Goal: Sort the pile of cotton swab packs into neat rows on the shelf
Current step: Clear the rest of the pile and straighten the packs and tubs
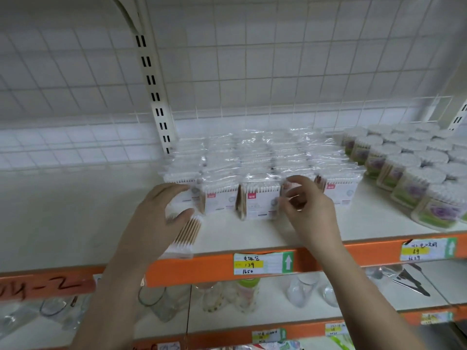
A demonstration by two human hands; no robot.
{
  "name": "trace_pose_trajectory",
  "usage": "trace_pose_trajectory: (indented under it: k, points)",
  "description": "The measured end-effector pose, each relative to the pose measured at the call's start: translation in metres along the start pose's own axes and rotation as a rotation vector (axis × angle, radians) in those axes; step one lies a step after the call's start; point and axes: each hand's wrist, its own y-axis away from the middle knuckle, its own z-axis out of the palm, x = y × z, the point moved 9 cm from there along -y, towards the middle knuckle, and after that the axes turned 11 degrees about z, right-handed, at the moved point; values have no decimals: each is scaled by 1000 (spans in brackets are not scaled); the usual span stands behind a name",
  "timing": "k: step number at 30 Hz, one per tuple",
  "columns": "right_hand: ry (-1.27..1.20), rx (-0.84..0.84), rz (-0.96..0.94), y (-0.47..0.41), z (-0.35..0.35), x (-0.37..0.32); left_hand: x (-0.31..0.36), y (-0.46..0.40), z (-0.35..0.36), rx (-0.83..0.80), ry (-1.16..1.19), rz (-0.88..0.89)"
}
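Clear flat cotton swab packs [252, 160] stand upright in several rows on the white shelf [75, 210], front faces showing pink labels. My left hand [161, 210] grips the leftmost front pack [188, 232], whose wooden sticks show below my thumb near the shelf's front edge. My right hand [305, 205] pinches a pack [286, 188] in the fourth row's front, fingers curled over its top. Between my hands two front packs [260, 203] stand untouched.
Round tubs of swabs with purple flower labels [409, 173] fill the shelf's right side. An orange shelf edge with price tags [262, 263] runs along the front. A slotted upright [154, 92] and wire grid back stand behind. Glass bottles [247, 294] sit on the shelf below.
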Motion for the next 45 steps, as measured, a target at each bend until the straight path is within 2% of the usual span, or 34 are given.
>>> trace_pose_trajectory:
  k: [2, 4, 9, 12, 15, 18, 20, 24, 27, 31, 35, 37, 39, 45]
  points:
    - [-19, 94, -19, 4, -4, -5, -10, 12, -3, -17, 5, -29]
    - [-19, 113, -85, 10, -1, -17, -17, 22, 1, -128, 21, -40]
    - [215, 38, -427, 15, 36, -69, -25, 37, 9, -422, 131, -40]
    - [461, -81, -526, 9, 67, -88, -25, 40, 13, -495, 111, -33]
    - [631, -196, -489, 2, 90, -87, -23, 40, 15, -493, 109, -2]
    - [559, -178, -526, 1, 91, -95, -23, 40, 14, -456, 143, -3]
    - [536, -210, -472, -5, 89, -97, -24, 40, 13, -421, 165, -8]
    - [604, -284, -468, -17, 90, -98, -22, 41, 12, -390, 211, 6]
    - [591, -268, -489, -16, 93, -98, -23, 42, 9, -343, 232, 3]
    - [508, -150, -586, -9, 86, -103, -20, 42, 1, -237, 224, 34]
    - [513, -180, -605, -11, 87, -105, -17, 40, -6, -156, 209, 107]
    - [534, -216, -605, -11, 90, -106, -13, 38, -9, -154, 200, 139]
    - [544, -226, -575, -12, 90, -106, -14, 37, -1, -220, 145, 147]
    - [433, -206, -506, -12, 86, -101, -13, 35, 6, -267, 39, 185]
